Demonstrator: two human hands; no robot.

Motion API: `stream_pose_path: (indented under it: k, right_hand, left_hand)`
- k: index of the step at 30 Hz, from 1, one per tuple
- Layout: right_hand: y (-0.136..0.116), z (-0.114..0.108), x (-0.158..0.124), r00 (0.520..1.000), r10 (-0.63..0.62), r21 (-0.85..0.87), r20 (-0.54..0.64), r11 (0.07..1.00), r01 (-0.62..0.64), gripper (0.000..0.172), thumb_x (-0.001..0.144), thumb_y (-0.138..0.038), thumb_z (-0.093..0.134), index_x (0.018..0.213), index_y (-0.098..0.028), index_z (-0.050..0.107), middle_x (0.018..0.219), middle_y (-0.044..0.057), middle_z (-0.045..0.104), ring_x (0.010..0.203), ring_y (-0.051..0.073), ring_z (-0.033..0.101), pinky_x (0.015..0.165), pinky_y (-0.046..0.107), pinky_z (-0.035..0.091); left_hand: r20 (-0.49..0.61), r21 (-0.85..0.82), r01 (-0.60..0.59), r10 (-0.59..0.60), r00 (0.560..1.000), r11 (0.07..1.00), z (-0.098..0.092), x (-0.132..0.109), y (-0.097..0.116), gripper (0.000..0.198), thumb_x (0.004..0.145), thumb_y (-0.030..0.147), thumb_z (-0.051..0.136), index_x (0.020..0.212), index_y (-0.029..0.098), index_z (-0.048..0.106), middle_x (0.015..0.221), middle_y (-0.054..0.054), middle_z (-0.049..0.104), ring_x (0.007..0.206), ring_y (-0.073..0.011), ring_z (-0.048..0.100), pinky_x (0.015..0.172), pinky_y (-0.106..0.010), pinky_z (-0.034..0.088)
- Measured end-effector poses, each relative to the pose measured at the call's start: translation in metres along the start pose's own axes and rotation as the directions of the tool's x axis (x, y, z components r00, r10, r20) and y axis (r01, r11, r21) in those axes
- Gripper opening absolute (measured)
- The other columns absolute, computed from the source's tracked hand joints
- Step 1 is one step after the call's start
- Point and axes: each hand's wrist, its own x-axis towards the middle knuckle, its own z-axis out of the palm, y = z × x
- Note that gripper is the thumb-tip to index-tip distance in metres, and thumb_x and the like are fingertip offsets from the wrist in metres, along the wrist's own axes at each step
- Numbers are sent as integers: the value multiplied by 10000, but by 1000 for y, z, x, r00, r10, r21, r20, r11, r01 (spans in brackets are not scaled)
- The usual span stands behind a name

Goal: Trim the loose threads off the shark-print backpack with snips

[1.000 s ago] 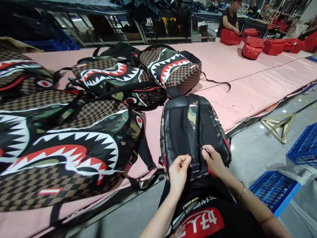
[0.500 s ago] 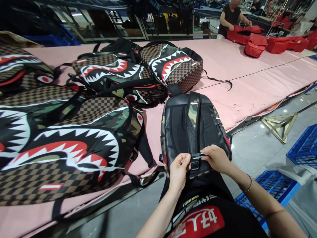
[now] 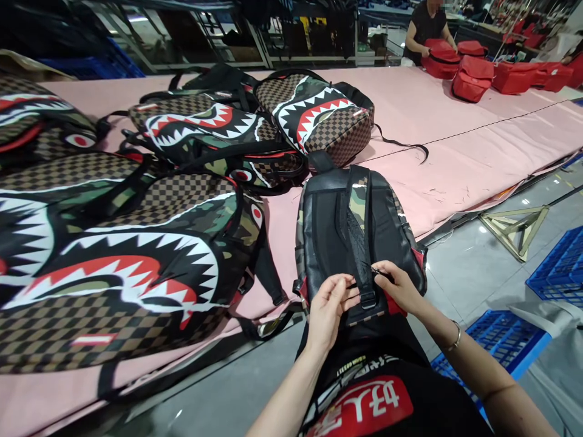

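Head view. A black padded backpack with a leather-look border and red side accents (image 3: 325, 243) lies back panel up at the near edge of a long table covered in pink sheeting (image 3: 455, 139), its lower end toward the wearer's body. Black shoulder straps with a camouflage section (image 3: 357, 200) run down the middle of the panel to a black buckle (image 3: 368, 300).

The left hand (image 3: 328, 306) is held narrow just left of the strap, thumb and index fingertip brought together and the other fingers loosely curled; whether anything fine lies between them cannot be told. The right hand (image 3: 395, 286), with a metal bangle (image 3: 455, 335) at its wrist, is closed around a small dark tool (image 3: 376, 271), mostly hidden by the fingers, beside the strap's right edge.

To the left, brown-and-black checkered backpacks with red-and-white shark-mouth prints (image 3: 136, 273) cover much of the sheeting; 1 more (image 3: 339, 130) lies just beyond the black handle. At the far right, a co-worker in a dark top (image 3: 426, 27) has 2 hands on a red bag (image 3: 440, 59), near other red bags (image 3: 512, 77). Blue plastic crates (image 3: 558, 267) stand on the grey floor (image 3: 455, 279).
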Motion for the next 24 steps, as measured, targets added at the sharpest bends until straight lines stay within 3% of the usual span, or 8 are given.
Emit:
stream_pose_path:
  k: [4,9,14,16,19,24]
  right_hand:
    - [2,5,2,999,49,103,8,994,-49,266,815,-436,531,871,-181,577,795,5,559,766,160,526,721,279,410]
    - [-3,13,2,995,99,102,-16,990,-97,257,808,-430,516,747,-182,541,665,-29,487,646,125,472,619,245,370]
    - [-13,17,1,996,75,33,-41,997,-74,220,836,-383,474,865,-184,561,766,-10,553,745,147,525,693,259,406]
    - [-16,13,1,996,53,-47,-66,997,-56,215,857,-347,455,976,-191,542,844,5,589,791,155,550,727,269,416]
    - [-17,1,0,995,-60,-275,-75,961,38,169,870,-300,466,982,-193,533,852,24,609,780,167,562,705,274,415]
    - [-18,-14,1,964,-221,-553,148,790,266,129,893,-292,487,906,-189,563,822,42,622,782,184,547,682,278,387]
  left_hand:
    - [47,199,-74,66,997,977,2,-3,-2,372,584,295,770,910,178,634,789,-6,605,737,-109,573,675,-201,488]
    - [79,425,-175,156,985,888,-3,4,-9,335,588,275,731,902,176,668,743,-9,614,678,-118,569,654,-230,480]
    - [-14,530,-235,285,958,815,-8,7,-16,171,655,325,676,717,166,657,820,-40,641,766,-154,575,720,-260,451]
    - [-62,538,-247,330,942,806,-9,7,-18,187,711,360,623,718,173,614,786,-22,632,742,-140,561,708,-247,436]
    - [-82,538,-247,342,936,806,-11,6,-18,231,756,407,574,735,177,568,644,19,568,591,-108,495,581,-217,397]
    - [-70,543,-244,332,941,804,-11,6,-18,274,788,442,530,731,175,541,554,48,471,503,-97,421,486,-204,332]
